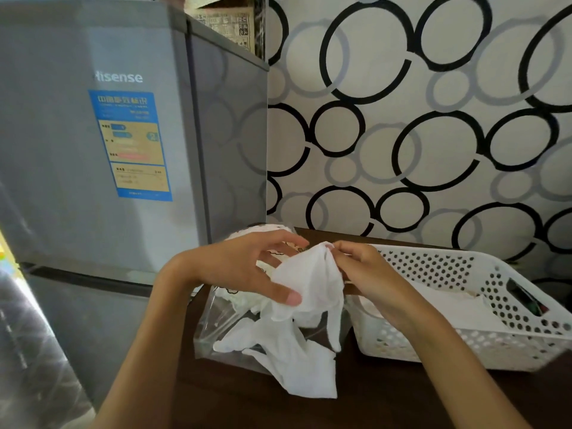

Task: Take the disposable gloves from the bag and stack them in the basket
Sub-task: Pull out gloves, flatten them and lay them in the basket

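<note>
A thin white disposable glove (309, 283) hangs above the clear plastic bag (216, 323) on the dark table. My right hand (362, 270) pinches the glove's top edge. My left hand (244, 267) holds its left side with the thumb pressed against it and the fingers spread above. More crumpled white gloves (297, 360) spill from the bag's mouth toward the table's front. The white perforated basket (464, 264) stands to the right, with a flat white layer of gloves (458, 308) inside it.
A grey refrigerator (123, 134) stands at the left, close to the table's corner. The wall with black and grey circles (418, 119) rises right behind the basket. The dark wooden table (402, 394) runs along the front.
</note>
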`<action>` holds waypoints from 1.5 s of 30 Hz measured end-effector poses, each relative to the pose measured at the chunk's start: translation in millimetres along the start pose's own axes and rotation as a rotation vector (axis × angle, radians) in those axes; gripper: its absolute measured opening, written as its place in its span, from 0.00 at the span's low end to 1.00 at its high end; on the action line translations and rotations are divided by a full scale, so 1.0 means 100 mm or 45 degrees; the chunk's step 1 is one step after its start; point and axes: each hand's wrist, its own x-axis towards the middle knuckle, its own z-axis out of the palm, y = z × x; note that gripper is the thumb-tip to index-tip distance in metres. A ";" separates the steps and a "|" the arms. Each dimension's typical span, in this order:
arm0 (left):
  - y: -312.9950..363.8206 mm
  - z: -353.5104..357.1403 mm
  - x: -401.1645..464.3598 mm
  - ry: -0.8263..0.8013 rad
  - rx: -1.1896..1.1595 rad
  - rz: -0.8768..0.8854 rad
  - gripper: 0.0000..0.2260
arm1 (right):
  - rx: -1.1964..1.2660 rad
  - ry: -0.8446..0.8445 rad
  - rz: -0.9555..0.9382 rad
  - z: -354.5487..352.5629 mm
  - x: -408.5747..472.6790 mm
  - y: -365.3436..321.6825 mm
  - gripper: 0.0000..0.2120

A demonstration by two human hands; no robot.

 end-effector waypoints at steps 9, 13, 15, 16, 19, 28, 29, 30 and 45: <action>0.09 0.00 0.02 0.381 -0.181 0.192 0.15 | 0.369 -0.017 0.145 -0.05 0.07 0.03 0.09; 0.12 0.05 0.10 0.614 -0.297 0.064 0.05 | 0.028 -0.062 0.125 -0.10 0.03 0.01 0.13; 0.17 0.08 0.12 0.618 -0.363 0.011 0.05 | -0.076 -0.042 0.024 -0.16 -0.04 -0.08 0.16; 0.20 0.09 0.14 0.621 -0.392 -0.006 0.06 | -0.109 -0.023 -0.052 -0.19 -0.08 -0.13 0.17; 0.23 0.15 0.19 0.599 -0.368 -0.046 0.08 | -0.159 0.021 -0.256 -0.23 -0.18 -0.24 0.29; 0.19 0.16 0.20 0.416 -0.321 -0.085 0.18 | -0.141 0.320 -0.415 -0.31 -0.09 -0.13 0.04; 0.18 0.17 0.21 0.418 -0.320 -0.073 0.17 | -0.088 0.322 -0.367 -0.34 -0.07 -0.12 0.05; 0.19 0.17 0.21 0.444 -0.330 -0.052 0.14 | -0.040 0.321 -0.322 -0.37 -0.05 -0.10 0.07; 0.15 0.24 0.35 0.500 -0.481 -0.094 0.27 | 0.128 0.439 -0.223 -0.57 -0.05 -0.03 0.04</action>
